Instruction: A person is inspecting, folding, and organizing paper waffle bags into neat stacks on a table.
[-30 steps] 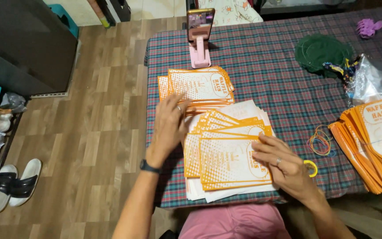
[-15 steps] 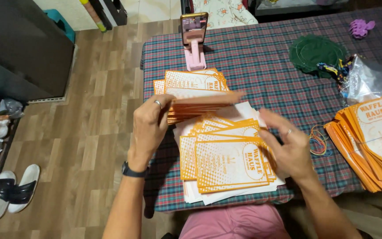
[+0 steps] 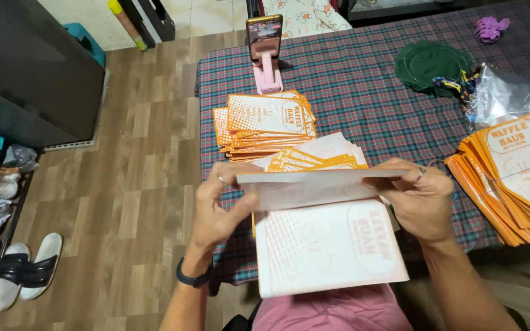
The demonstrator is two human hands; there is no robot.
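My left hand (image 3: 219,205) and my right hand (image 3: 421,199) grip the two ends of a white paper bag (image 3: 326,242), held up over the table's front edge with its pale back side facing me. Its top edge folds over between my thumbs. Beneath it lie fanned orange-and-white printed bags (image 3: 314,158). A neat stack of the same bags (image 3: 268,122) sits just beyond, toward the table's left side.
The table wears a plaid cloth (image 3: 363,79). A phone on a pink stand (image 3: 265,52) stands at the back. Another orange bag pile (image 3: 513,175) lies at right, near a clear plastic bag (image 3: 510,95) and a green round mat (image 3: 433,64). Sandals (image 3: 26,273) lie on the wooden floor.
My hands left the fanned bags, lifted one bag and turned it over, so both now hold it up by its ends. The view tilted slightly downward.
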